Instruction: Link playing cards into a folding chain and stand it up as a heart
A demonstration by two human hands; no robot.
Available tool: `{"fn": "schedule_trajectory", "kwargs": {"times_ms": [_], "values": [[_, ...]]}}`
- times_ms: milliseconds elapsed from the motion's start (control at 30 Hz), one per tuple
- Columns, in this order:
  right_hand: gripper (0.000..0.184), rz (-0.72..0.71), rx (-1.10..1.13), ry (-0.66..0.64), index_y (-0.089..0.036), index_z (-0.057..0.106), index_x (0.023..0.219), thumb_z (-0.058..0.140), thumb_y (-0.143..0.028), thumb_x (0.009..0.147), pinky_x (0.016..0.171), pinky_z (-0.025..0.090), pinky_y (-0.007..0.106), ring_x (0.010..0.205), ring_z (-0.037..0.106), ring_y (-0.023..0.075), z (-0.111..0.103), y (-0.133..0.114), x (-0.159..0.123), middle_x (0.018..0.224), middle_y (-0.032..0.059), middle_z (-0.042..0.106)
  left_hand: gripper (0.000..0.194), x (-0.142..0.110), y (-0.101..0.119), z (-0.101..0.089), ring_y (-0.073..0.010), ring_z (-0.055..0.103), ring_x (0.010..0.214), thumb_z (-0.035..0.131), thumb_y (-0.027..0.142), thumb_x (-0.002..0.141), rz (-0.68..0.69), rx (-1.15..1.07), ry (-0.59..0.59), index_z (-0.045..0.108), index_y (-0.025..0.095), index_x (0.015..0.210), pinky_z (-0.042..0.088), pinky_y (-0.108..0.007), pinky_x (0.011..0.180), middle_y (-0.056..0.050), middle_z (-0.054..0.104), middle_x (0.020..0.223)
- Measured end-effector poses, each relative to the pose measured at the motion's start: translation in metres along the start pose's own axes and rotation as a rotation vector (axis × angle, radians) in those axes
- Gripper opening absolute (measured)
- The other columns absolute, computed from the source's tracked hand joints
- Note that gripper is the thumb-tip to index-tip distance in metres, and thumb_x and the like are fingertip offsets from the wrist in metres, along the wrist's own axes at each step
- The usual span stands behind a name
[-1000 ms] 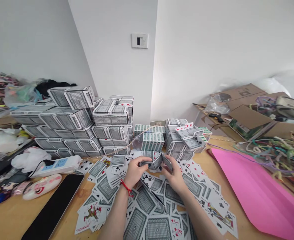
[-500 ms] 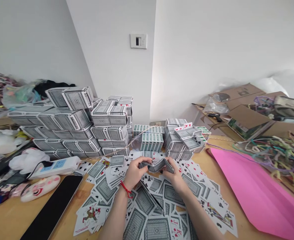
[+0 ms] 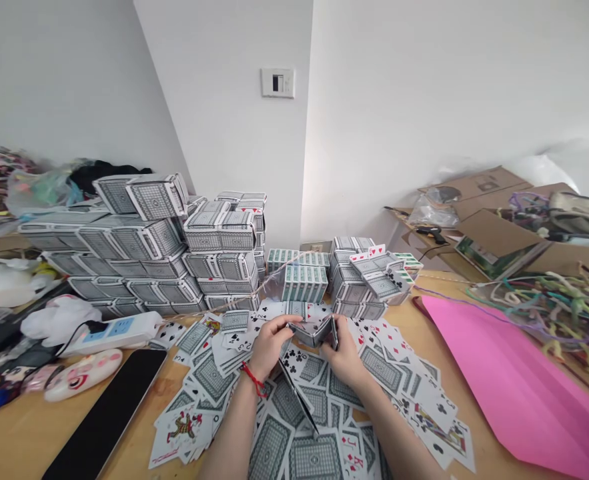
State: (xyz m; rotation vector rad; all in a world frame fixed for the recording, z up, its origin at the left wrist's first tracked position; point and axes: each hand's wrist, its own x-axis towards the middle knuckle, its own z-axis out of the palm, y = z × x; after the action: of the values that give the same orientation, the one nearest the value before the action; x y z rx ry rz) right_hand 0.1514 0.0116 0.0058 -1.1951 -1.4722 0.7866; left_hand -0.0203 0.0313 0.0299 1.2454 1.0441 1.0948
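Both hands meet over a spread of loose playing cards. A folded playing card (image 3: 310, 335), patterned back outward, is bent up at its sides between them. My left hand (image 3: 270, 343) is closed on its left end. A long, thin dark pointed tool (image 3: 299, 397) slants from under that palm toward me; its kind I cannot make out. My right hand (image 3: 344, 350) pinches the upright right end, thumb in front and fingers behind. Beneath both wrists lie loose cards (image 3: 315, 457), some face up, some back up.
Stacked blocks of folded cards (image 3: 139, 237) rise at the back left. Smaller blocks (image 3: 357, 287) stand behind my right hand, beside green-edged card packs (image 3: 304, 283). A black phone (image 3: 109, 413) and a power strip (image 3: 117, 332) lie left; pink paper (image 3: 514, 387) lies right.
The folded card's right flap has swung more upright, and my right hand has shifted slightly left. The dark tool's tip has moved a little left.
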Motion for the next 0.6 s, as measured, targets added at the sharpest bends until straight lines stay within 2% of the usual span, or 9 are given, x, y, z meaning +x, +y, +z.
{"fn": "schedule_trajectory", "kwargs": {"times_ms": [133, 233, 333, 400, 467, 600], "values": [[0.057, -0.023, -0.006, -0.112, -0.021, 0.042, 0.112, 0.046, -0.007, 0.057, 0.08, 0.043, 0.033, 0.085, 0.052, 0.019, -0.002, -0.003, -0.004, 0.097, 0.0034, 0.054, 0.028, 0.001, 0.001, -0.005, -0.0192, 0.061, 0.08, 0.048, 0.017, 0.064, 0.015, 0.011, 0.085, 0.068, 0.016, 0.083, 0.045, -0.029, 0.075, -0.004, 0.07, 0.081], [0.067, -0.039, -0.026, -0.125, -0.023, 0.035, 0.123, 0.047, -0.008, 0.058, 0.095, 0.033, 0.037, 0.108, 0.045, 0.0219, -0.003, -0.006, -0.005, 0.116, 0.0055, 0.048, 0.026, 0.002, 0.001, -0.009, -0.0185, 0.061, 0.074, 0.048, 0.016, 0.063, 0.05, 0.028, 0.189, 0.067, 0.016, 0.08, 0.044, -0.029, 0.073, -0.004, 0.069, 0.076], [0.073, -0.062, -0.012, -0.139, -0.023, 0.03, 0.128, 0.048, -0.008, 0.059, 0.099, 0.029, 0.038, 0.111, 0.044, 0.0217, -0.004, -0.007, -0.005, 0.115, 0.0051, 0.049, 0.023, 0.003, 0.0, -0.013, -0.0194, 0.061, 0.076, 0.05, 0.019, 0.063, 0.076, -0.004, 0.273, 0.066, 0.016, 0.079, 0.044, -0.03, 0.074, -0.004, 0.068, 0.074], [0.074, -0.081, 0.001, -0.136, -0.023, 0.03, 0.128, 0.048, -0.008, 0.058, 0.099, 0.029, 0.038, 0.107, 0.046, 0.021, -0.005, -0.009, -0.004, 0.108, 0.0039, 0.051, 0.025, 0.002, -0.002, -0.015, -0.0203, 0.061, 0.079, 0.05, 0.021, 0.064, 0.089, -0.066, 0.261, 0.066, 0.015, 0.081, 0.044, -0.031, 0.076, -0.005, 0.068, 0.076], [0.069, -0.102, 0.019, -0.137, -0.024, 0.035, 0.123, 0.047, -0.008, 0.057, 0.098, 0.029, 0.038, 0.106, 0.046, 0.0211, -0.007, -0.011, -0.004, 0.106, 0.0033, 0.052, 0.03, 0.0, -0.004, -0.015, -0.0215, 0.061, 0.082, 0.047, 0.021, 0.063, 0.103, -0.13, 0.192, 0.065, 0.014, 0.085, 0.044, -0.032, 0.077, -0.006, 0.068, 0.08], [0.048, -0.119, 0.055, -0.147, -0.022, 0.045, 0.105, 0.045, -0.008, 0.059, 0.088, 0.038, 0.034, 0.097, 0.049, 0.0206, -0.008, -0.014, -0.004, 0.1, 0.0037, 0.051, 0.041, -0.007, -0.005, -0.014, -0.0233, 0.058, 0.091, 0.04, 0.018, 0.06, 0.127, -0.176, 0.057, 0.064, 0.013, 0.092, 0.042, -0.033, 0.081, -0.008, 0.067, 0.088]]}}
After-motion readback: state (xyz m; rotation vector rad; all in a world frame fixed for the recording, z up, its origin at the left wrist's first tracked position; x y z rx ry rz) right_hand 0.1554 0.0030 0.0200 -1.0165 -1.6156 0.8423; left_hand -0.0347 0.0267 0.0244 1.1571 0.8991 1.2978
